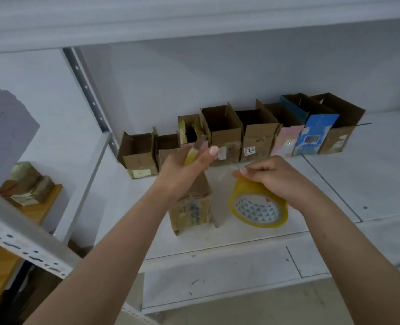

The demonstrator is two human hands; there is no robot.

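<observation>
Tape roll (pixel 258 208) clamped in right grip (pixel 272 178), near shelf (pixel 335 184) front edge. Left grip (pixel 189 171) pinches yellow piece (pixel 190 157) above box (pixel 192 206). Shelf open rightward. Back-row label (pixel 250 150): "351".

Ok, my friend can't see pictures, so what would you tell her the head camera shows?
A person's right hand grips a roll of yellow tape while the left hand pinches a small yellow piece above a small cardboard box on a white shelf. A row of open boxes lines the back wall.
</observation>
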